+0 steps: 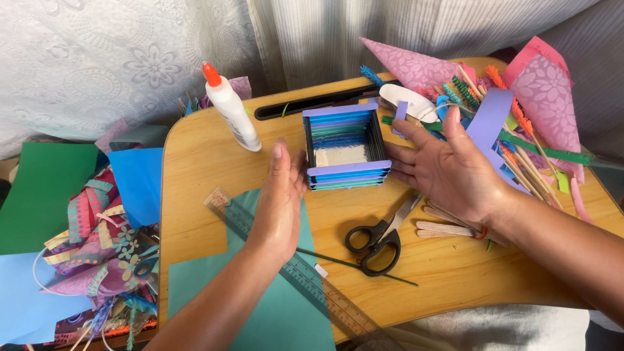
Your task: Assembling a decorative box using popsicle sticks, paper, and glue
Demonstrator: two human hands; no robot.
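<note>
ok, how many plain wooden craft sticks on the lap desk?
3 that I can tell: plain wooden sticks lie stacked under the right hand, right of the scissors. More may be hidden in the pile of coloured scraps.

Both hands open, left [279,201] edge-on, right [448,169] palm up, fingers spread

Wood lap tray [195,169]: glue btl [232,112], scissors [377,242], ruler [305,273], stick box [345,145].
</note>
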